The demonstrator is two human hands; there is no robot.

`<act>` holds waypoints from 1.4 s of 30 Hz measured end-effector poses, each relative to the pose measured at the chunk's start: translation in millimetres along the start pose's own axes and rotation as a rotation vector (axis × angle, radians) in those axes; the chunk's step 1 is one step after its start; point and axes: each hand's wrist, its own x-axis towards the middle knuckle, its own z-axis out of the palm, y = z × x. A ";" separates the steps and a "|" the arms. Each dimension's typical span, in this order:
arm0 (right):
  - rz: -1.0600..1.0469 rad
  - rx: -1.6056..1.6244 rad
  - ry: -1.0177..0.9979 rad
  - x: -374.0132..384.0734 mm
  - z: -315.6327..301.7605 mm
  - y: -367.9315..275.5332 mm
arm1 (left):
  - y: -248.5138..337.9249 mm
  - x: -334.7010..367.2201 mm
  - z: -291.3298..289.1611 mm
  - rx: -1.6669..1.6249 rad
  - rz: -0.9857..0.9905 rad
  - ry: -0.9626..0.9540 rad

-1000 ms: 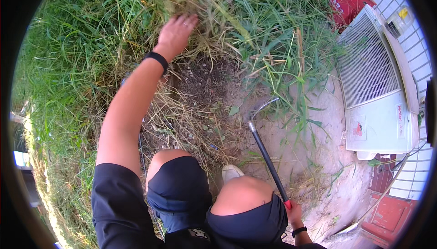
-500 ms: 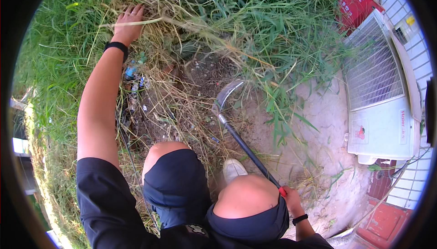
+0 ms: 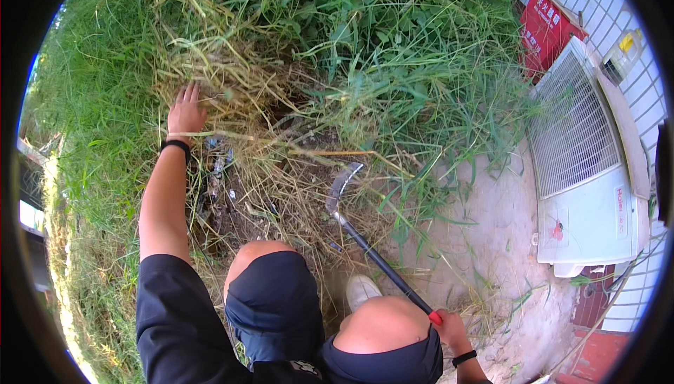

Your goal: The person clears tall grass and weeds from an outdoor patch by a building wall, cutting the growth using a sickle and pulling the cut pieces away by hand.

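My right hand (image 3: 449, 330) grips the red end of a long-handled sickle (image 3: 382, 263) low beside my right knee. Its black shaft slants up and left, and the curved metal blade (image 3: 339, 186) lies close over cut stalks and bare soil. My left arm is stretched forward. The left hand (image 3: 187, 112) has its fingers extended against a heap of dry, yellowed grass (image 3: 232, 78); its palm side is hidden. One pale stalk crosses in front of that wrist.
Tall green grass (image 3: 393, 54) grows ahead and to the left. At right stands a white air-conditioner outdoor unit (image 3: 586, 173), with a red box (image 3: 544, 29) behind it by the tiled wall. Bits of litter (image 3: 217, 166) lie in the soil. My white shoe (image 3: 361, 290) is between my knees.
My left hand has come back nearer to me, still by the dry grass. In the picture, the sickle blade sits a little lower. The right hand keeps its grip.
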 end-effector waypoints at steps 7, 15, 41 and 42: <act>0.046 -0.032 -0.027 6.1 -6.6 -10.3 | 3.0 -61.4 18.3 -0.051 -0.098 -0.105; -0.007 -0.152 -0.071 25.2 -25.6 -38.9 | 18.7 -61.5 -42.6 -0.181 0.098 0.104; 0.520 -0.117 -0.251 -146.2 -309.6 -317.9 | -234.9 -366.3 -251.6 -0.614 0.091 -0.749; 0.530 -0.114 -0.250 -167.1 -322.4 -316.7 | -245.5 -366.7 -273.9 -0.649 0.058 -0.772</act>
